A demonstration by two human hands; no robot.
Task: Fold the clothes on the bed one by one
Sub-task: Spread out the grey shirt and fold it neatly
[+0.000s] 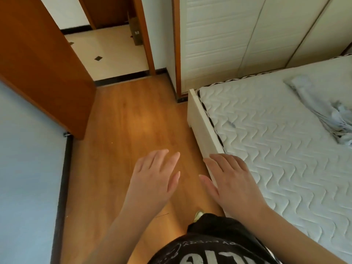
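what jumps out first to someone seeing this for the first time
Two bare hands, the left hand and the right hand, are stretched out open and empty at the centre, over the wooden floor and the bed's edge. To the right lies the white quilted mattress, with a crumpled pale blue garment near its far right side. An orange-brown door stands open at upper left.

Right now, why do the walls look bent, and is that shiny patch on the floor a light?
Head view: the wide-angle lens bows straight lines, such as the cream wardrobe doors; the bright patch on the orange wooden floor is soft glare, its source unseen; the pale blue crumpled garment near the frame's right edge looks slightly soft.
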